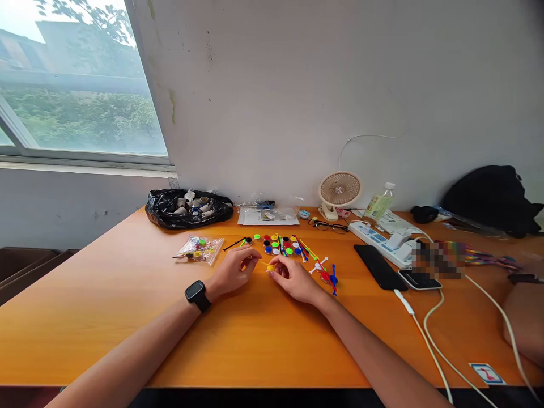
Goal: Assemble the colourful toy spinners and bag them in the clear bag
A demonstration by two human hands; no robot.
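Note:
My left hand (233,270), with a black watch at its wrist, is closed in a pinch on one end of a thin yellow arrow-like stick (263,262). My right hand (298,279) pinches a small yellow round piece (270,268) at the stick's other end. Whether stick and piece are joined I cannot tell. Just beyond my hands lie rows of coloured round pieces (275,245). Coloured arrow sticks (309,249) lie beside and across them. Right of my right hand is a small group of assembled-looking pieces with a blue arrow (334,277).
A clear bag of similar parts (199,250) lies to the left, before a black plastic bag (189,209). Along the back stand a clip fan (340,190) and a bottle (379,202). At right are a phone (379,266), a power strip (382,245), cables and another person's arm (527,317).

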